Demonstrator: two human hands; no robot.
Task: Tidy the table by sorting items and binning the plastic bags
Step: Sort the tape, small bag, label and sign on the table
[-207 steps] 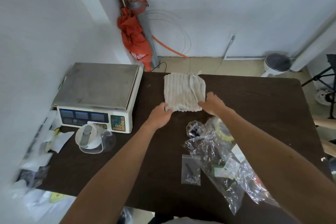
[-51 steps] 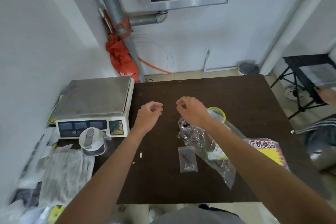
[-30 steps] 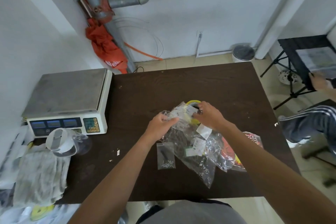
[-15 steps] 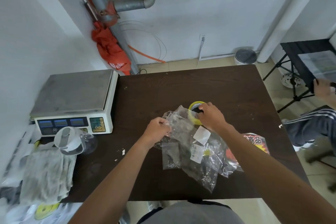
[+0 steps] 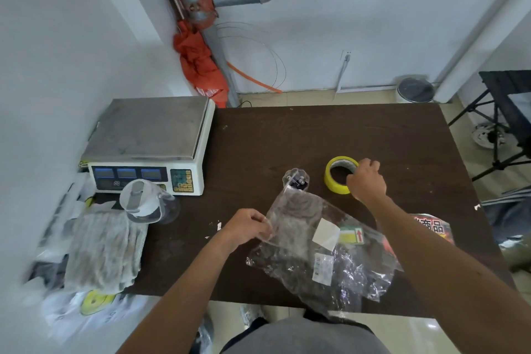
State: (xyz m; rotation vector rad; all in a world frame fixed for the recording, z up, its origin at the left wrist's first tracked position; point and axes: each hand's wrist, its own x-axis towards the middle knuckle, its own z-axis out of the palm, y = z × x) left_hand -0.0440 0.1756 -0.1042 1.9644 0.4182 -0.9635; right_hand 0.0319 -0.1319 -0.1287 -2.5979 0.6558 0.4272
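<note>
A pile of clear plastic bags (image 5: 313,256) lies on the dark brown table (image 5: 287,138), near its front edge. My left hand (image 5: 247,227) pinches the left edge of the top bag. My right hand (image 5: 366,181) grips a yellow roll of tape (image 5: 336,178) that rests on the table behind the bags. A small clear packet with dark parts inside (image 5: 296,179) lies just left of the tape. A red and black printed bag (image 5: 431,228) shows from under my right forearm.
A weighing scale (image 5: 146,144) stands at the table's left rear. A clear lidded jug (image 5: 143,201) sits in front of it, and a folded white cloth (image 5: 103,250) beside more bags at the left edge. A round bin (image 5: 415,90) stands on the floor behind the table.
My right hand has drawn the yellow tape out of the bag pile and set it farther back and right. My left hand now holds the top bag's edge.
</note>
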